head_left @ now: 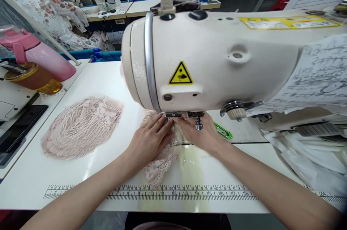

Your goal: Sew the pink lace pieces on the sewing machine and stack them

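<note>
A strip of pale pink lace (159, 170) lies on the white table under the head of a sewing machine (206, 63). My left hand (151, 134) rests flat on the lace, fingers stretched toward the needle area. From the other side my right hand (199, 130) reaches in beside the lace edge, its fingertips close to the left ones. The machine head partly covers the right fingers, so their grip is unclear. The needle and presser foot are mostly hidden. To the left sits a pile of pink lace pieces (81, 127) with loose threads.
A green thread snipper (223, 131) lies right of my right hand. White fabric (311, 157) is heaped at the right. A pink bottle (46, 54), an amber cup (35, 78) and a black phone (21, 128) are at left. A printed ruler (184, 192) runs along the front. Another person sits behind.
</note>
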`<state>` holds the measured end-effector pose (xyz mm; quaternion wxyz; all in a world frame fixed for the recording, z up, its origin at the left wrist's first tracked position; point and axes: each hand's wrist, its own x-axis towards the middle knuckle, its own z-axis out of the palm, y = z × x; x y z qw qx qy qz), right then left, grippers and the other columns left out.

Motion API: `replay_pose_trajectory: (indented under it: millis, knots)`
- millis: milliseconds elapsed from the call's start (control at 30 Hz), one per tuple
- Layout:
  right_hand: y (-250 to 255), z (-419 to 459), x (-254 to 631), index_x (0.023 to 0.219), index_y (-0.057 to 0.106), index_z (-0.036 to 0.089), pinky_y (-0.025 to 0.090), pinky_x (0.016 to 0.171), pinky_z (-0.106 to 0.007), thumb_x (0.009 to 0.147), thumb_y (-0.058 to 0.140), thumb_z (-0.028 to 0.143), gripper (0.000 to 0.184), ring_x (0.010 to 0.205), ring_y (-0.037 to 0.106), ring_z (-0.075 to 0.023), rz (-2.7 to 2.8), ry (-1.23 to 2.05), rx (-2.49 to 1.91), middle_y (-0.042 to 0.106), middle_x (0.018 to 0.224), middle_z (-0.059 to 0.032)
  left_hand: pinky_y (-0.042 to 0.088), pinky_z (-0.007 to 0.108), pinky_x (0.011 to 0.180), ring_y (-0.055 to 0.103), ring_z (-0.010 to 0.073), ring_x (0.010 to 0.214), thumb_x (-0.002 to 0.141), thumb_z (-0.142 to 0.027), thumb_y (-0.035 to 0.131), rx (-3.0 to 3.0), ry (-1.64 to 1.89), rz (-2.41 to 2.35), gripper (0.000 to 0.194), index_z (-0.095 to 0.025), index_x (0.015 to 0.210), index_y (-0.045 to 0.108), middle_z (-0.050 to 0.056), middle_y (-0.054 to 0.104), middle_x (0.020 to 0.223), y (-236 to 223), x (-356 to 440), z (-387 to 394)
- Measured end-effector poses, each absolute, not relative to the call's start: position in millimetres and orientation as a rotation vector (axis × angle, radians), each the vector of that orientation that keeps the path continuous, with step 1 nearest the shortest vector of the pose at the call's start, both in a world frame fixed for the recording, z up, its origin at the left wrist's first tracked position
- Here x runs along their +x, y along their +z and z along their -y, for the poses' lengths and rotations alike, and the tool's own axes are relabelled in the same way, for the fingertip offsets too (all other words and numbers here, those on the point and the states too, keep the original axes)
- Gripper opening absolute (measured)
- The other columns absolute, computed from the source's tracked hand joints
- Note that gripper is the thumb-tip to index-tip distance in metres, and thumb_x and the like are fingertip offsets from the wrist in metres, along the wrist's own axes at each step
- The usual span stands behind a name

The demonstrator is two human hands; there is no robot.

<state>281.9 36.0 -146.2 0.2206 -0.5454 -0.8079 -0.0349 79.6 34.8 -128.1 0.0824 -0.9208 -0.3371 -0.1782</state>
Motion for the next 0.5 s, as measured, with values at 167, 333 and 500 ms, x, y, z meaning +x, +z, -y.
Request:
replay_pose_trajectory:
  millis: [167,333,500]
  knots:
    - [-145.5,-39.1,284.9,0.092,0.070,0.020,0.041,0.078,-0.035,0.095,0.046,0.021,0.023,0.077,0.059,-0.0189,2.290,-0.288,-1.328,0.069,0.077,-0.0042,0.054,0.045,0.098,0.056,0.0294,0.125,0.099,-0.033,0.046,-2.792,-0.557,1.013,0.039,-0.012,0.130,0.058,0.014,0.062,0.129,-130.1,77.7,-39.3]
    - [-132.1,-28.1,289.5,0.097,0.064,0.020,0.032,0.069,-0.030,0.084,0.042,0.000,0.033,0.071,0.052,-0.0124,2.420,-0.397,-1.009,0.069,0.097,-0.0003,0.056,0.040,0.090,0.062,0.0249,0.113,0.094,-0.035,0.056,-2.923,-0.631,1.002,0.032,-0.016,0.119,0.062,0.009,0.067,0.120,-94.9,72.3,-26.2]
    - [-126.0,-23.5,290.5,0.092,0.061,0.018,0.033,0.072,-0.029,0.081,0.044,0.003,0.025,0.097,0.052,-0.0181,2.559,-0.292,-0.772,0.066,0.092,-0.0040,0.047,0.037,0.062,0.065,0.0243,0.084,0.091,-0.034,0.060,-2.933,-0.353,0.770,0.018,-0.016,0.087,0.063,0.006,0.069,0.090,-75.5,55.8,19.0]
